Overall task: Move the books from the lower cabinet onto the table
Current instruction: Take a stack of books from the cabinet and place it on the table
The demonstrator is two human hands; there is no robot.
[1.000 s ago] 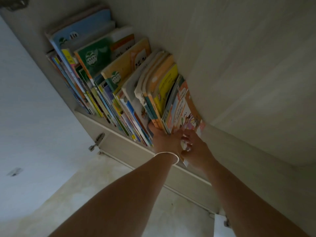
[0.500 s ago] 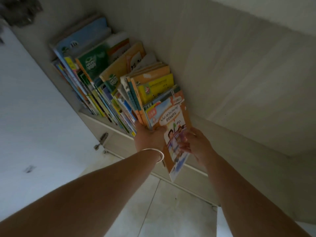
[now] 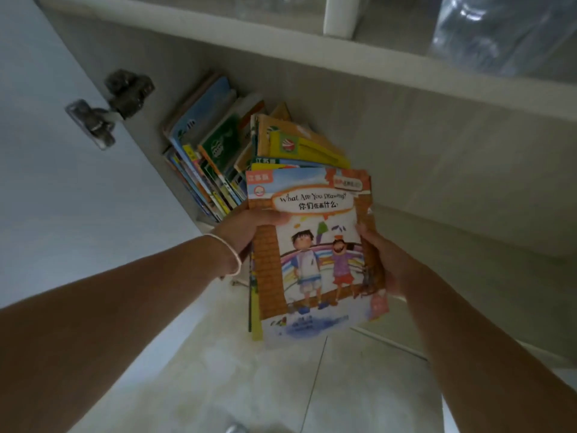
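Note:
A stack of thin children's books [image 3: 312, 245] is held between both hands in front of the lower cabinet, its top cover showing two drawn children and the title "What Are You Drawing?". My left hand [image 3: 246, 228], with a white bangle at the wrist, grips the stack's left edge, thumb on the cover. My right hand [image 3: 382, 259] grips its right edge. Behind the stack, more books [image 3: 206, 151] stand leaning in the cabinet's left corner.
The white cabinet door [image 3: 62, 182] stands open at the left, with a metal hinge [image 3: 106, 110] on it. The cabinet's beige back wall [image 3: 437, 151] rises to the right, a shelf edge [image 3: 281, 42] runs above, and pale tiled floor [image 3: 312, 385] lies below.
Both hands have pulled a bundle of books out of the row and toward me, turning it flat so the front cover faces up. The view has tilted down and back.

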